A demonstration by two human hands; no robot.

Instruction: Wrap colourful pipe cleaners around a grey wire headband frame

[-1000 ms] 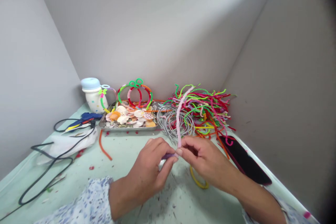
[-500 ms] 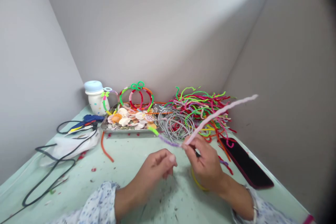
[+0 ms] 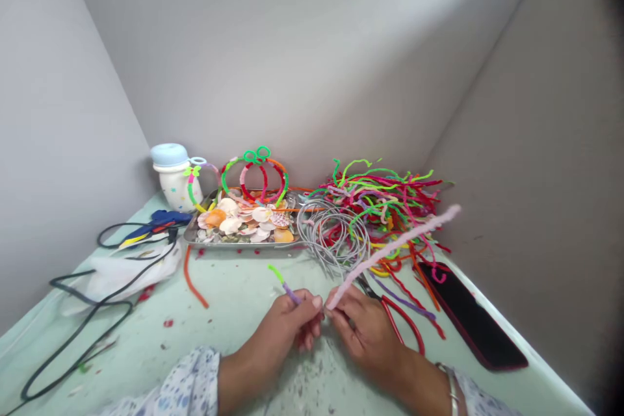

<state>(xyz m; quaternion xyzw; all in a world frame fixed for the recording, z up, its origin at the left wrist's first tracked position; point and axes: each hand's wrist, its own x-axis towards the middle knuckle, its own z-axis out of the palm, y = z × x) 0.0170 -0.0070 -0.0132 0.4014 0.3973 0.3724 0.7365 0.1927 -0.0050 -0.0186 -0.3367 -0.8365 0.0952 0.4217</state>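
Pink fuzzy stem (image 3: 390, 249) slants up rightward from the hands (image 3: 373, 331).

We list: one pale-pink pipe cleaner (image 3: 390, 251); one purple-and-lime pipe cleaner (image 3: 291, 293); silver tray (image 3: 246, 245); left of the tray, white bottle (image 3: 178, 190), multicoloured specks, light-blue lid (image 3: 169, 155); pale-green counter (image 3: 234, 302).

A fuzzy pale-pink stem (image 3: 392, 247) slants up rightward from the right hand (image 3: 365, 328); a purple, green-tipped stem (image 3: 283, 283) pokes leftward from the left hand (image 3: 292, 325). Their lower ends are hard to see.
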